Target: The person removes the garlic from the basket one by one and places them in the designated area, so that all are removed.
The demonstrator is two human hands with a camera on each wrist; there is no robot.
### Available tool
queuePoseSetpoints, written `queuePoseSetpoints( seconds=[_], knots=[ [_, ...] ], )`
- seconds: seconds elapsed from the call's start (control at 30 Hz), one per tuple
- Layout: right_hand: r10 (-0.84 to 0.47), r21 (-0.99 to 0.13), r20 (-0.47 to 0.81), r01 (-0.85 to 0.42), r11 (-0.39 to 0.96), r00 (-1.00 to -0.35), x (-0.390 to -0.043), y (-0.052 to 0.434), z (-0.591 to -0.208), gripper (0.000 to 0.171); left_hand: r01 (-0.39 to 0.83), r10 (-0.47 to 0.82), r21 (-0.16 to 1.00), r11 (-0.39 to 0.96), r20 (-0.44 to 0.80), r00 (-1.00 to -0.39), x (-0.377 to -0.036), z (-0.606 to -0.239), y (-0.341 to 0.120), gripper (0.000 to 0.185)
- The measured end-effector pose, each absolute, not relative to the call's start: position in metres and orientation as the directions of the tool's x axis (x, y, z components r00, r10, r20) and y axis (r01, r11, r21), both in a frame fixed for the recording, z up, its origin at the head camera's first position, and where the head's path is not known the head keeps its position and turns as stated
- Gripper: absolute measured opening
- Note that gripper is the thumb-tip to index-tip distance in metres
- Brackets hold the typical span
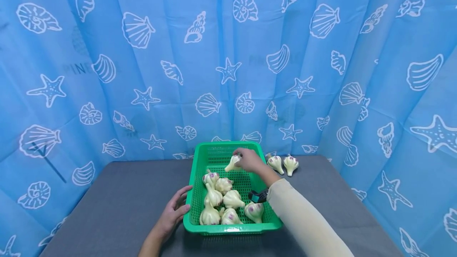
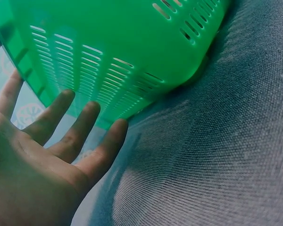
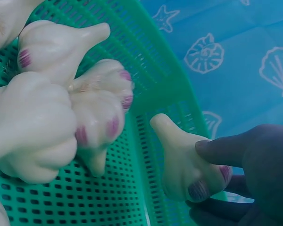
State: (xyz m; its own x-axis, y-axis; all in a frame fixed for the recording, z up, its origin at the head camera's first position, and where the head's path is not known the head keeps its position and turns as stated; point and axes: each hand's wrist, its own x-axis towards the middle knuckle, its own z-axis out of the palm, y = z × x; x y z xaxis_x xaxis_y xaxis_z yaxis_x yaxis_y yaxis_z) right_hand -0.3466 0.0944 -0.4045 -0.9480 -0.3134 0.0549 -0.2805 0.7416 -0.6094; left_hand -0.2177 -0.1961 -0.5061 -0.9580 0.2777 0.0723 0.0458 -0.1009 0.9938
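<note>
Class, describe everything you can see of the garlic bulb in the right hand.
The garlic bulb is creamy white with purple patches, its rounded, lobed body narrowing to a blunt neck. The surface looks smooth. It appears whole. The right hand pinches it by the rounded end, towards the far end of the green basket; its neck points down and left in the head view. Whether it touches the basket is unclear.

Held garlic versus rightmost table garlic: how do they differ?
The held garlic is in the right hand, in or above the green basket; the rightmost table garlic lies outside it, untouched. In the head view, the held garlic's stem points down-left, the table garlic's roughly downward. Both are pale with purple patches.
</note>
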Motion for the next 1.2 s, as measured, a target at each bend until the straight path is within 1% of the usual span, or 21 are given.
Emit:
queuePoseSetpoints(
  seconds=[0.13, 0.4, 0.63, 0.93, 1.2],
  knots=[
    [-0.31, -0.631, 0.082, -0.29, 0.72, -0.947, -0.347, 0.101, -0.397, 0.036, 0.049, 0.277, 0.994, -0.096, 0.074, -0.958, -0.218, -0.506, -0.196, 0.058],
    [-0.288, -0.638, 0.156, -0.319, 0.701, -0.945, -0.349, 0.121, -0.38, 0.037, 0.095, 0.3, 0.99, -0.107, 0.123, -0.946, -0.217, -0.507, -0.197, 0.055],
    [-0.216, -0.67, 0.198, -0.293, 0.682, -0.956, -0.35, 0.139, -0.371, 0.04, 0.059, 0.295, 0.992, -0.108, 0.089, -0.951, -0.215, -0.504, -0.196, 0.058],
    [-0.148, -0.719, 0.265, -0.298, 0.628, -0.953, -0.35, 0.168, -0.377, 0.044, 0.061, 0.304, 0.992, -0.113, 0.093, -0.948, -0.214, -0.503, -0.196, 0.058],
    [-0.088, -0.673, 0.34, -0.308, 0.673, -0.936, -0.355, 0.197, -0.391, 0.045, 0.07, 0.298, 0.991, -0.112, 0.101, -0.949, -0.214, -0.504, -0.195, 0.058]
  ],
)
